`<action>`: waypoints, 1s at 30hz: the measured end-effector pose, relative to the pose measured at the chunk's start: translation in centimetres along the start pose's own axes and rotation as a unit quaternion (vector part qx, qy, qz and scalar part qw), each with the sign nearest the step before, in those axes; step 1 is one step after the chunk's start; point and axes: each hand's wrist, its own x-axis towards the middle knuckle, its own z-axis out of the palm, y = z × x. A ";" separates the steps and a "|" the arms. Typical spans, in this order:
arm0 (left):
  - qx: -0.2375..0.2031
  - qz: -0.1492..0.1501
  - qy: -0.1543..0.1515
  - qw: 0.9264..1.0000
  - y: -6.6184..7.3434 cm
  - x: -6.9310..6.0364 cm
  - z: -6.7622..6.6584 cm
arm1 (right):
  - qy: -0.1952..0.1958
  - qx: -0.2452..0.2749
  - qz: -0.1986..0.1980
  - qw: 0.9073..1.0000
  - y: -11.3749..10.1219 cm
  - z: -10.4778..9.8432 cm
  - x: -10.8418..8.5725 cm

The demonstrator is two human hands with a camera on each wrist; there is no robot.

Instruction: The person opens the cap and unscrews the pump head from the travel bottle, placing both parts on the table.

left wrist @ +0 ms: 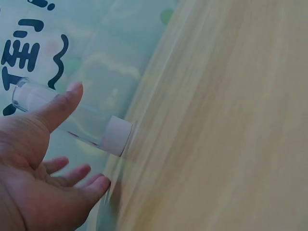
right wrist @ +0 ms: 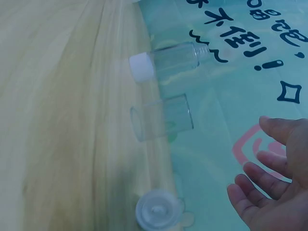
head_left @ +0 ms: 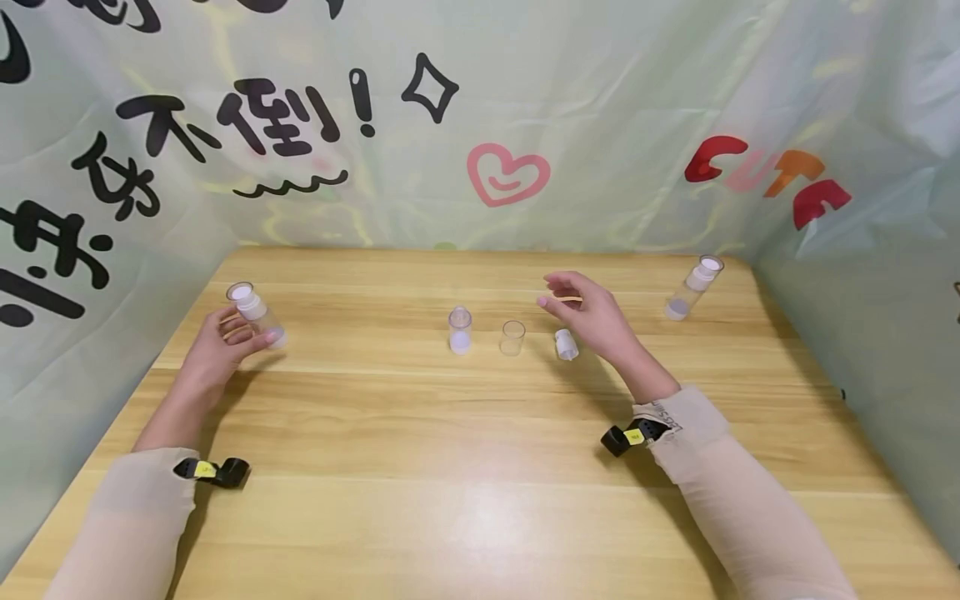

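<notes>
At the far left, a clear bottle with a white pump top and clear cap [head_left: 257,314] stands on the table. My left hand [head_left: 212,348] is around its side, thumb across the front and fingers loosely bent; the left wrist view shows the same bottle [left wrist: 117,135] behind the thumb [left wrist: 65,103]. Whether the skin touches it is hard to tell. My right hand [head_left: 596,321] hovers with relaxed fingers and holds nothing. Below it lies a white pump head [head_left: 566,344]. Left of that stand a clear cap [head_left: 513,340] and a topless bottle with a white base [head_left: 460,333].
Another capped pump bottle [head_left: 692,290] stands near the back right corner of the wooden table [head_left: 420,467]. A printed cloth [head_left: 600,125] hangs behind the table and along both sides.
</notes>
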 end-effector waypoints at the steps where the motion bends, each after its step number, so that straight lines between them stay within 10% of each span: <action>1: 0.002 0.008 -0.002 1.000 0.0 0.1 0.0 | 0.002 0.006 -0.004 1.000 -0.3 0.1 0.1; 30: 0.039 0.035 0.006 0.999 -0.3 -0.2 1.4 | -0.011 0.085 -0.090 0.992 -6.1 4.9 0.8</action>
